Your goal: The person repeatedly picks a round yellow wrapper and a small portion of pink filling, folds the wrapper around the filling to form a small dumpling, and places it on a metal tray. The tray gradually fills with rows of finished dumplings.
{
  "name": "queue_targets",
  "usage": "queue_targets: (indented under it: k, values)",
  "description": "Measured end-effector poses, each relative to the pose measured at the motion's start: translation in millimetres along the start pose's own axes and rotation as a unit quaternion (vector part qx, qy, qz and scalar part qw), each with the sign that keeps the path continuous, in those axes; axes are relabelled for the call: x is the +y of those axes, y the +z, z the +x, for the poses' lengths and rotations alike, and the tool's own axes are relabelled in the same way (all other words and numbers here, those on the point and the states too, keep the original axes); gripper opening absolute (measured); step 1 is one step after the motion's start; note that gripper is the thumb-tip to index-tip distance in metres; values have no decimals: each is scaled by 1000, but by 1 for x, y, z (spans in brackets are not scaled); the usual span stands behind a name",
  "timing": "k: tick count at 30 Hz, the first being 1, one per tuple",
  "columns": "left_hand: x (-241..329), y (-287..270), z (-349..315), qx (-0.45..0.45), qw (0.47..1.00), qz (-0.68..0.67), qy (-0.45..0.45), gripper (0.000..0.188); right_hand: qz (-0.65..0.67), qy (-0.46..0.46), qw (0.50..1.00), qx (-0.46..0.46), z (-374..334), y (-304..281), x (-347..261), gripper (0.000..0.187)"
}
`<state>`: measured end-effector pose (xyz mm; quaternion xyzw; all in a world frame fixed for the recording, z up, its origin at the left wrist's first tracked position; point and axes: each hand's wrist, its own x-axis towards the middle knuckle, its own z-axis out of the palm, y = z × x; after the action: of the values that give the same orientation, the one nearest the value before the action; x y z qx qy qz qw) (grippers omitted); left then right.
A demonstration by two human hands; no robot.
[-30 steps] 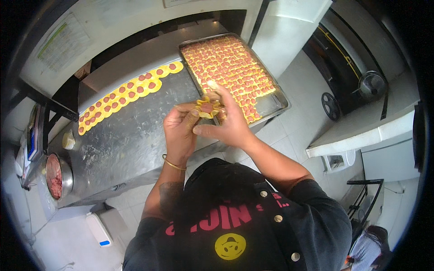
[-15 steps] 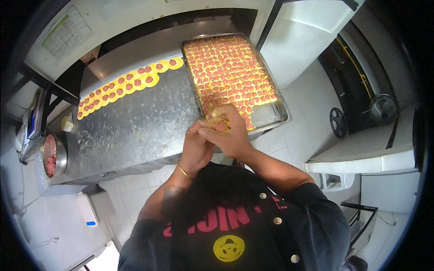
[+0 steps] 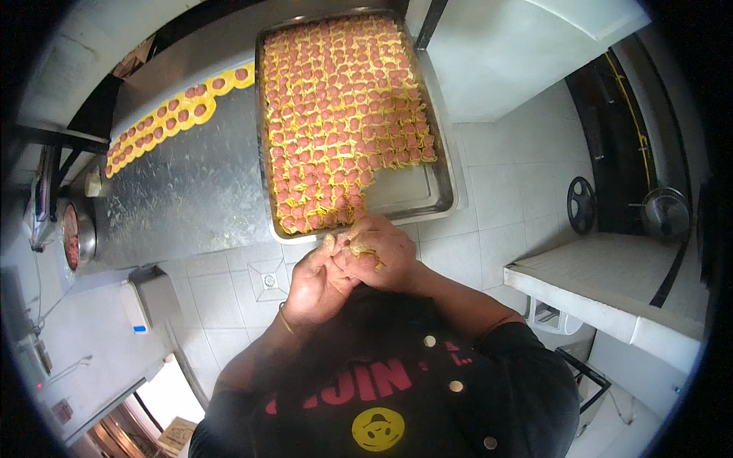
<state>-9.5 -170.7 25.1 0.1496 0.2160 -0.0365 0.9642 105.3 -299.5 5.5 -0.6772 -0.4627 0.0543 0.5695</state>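
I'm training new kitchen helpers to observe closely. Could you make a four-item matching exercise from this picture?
Things:
1. Large tray
2. Dough rounds
3. Bowl
4. Left hand

Descriptions:
A. Silvery, at the far left
B. Touching the right hand
C. Mostly filled, one corner bare
D. Yellow, laid out in a strip

Pairs: 1-C, 2-D, 3-A, 4-B

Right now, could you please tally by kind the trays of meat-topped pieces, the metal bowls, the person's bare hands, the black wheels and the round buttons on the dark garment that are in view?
Tray of meat-topped pieces: 1
Metal bowl: 1
Bare hands: 2 (left hand, right hand)
Black wheel: 1
Round buttons: 3
Total: 8
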Motion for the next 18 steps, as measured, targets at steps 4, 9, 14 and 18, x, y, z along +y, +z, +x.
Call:
queue_targets:
  k: [4, 9, 14, 18]
  values:
    - [-2, -13, 18, -38, 998, 36, -16, 64, -53, 61, 997, 8, -10, -22, 10, 35]
    - [2, -3, 50, 20, 980, 196, 35, 65, -134, 77, 982, -105, -14, -60, 42, 42]
    - [23, -6, 58, 87, 945, 282, 141, 56, -143, 189, 966, -105, 13, -59, 73, 22]
    - [38, -16, 33, 128, 928, 289, 197, 54, -241, 238, 924, -178, 21, -40, 105, 34]
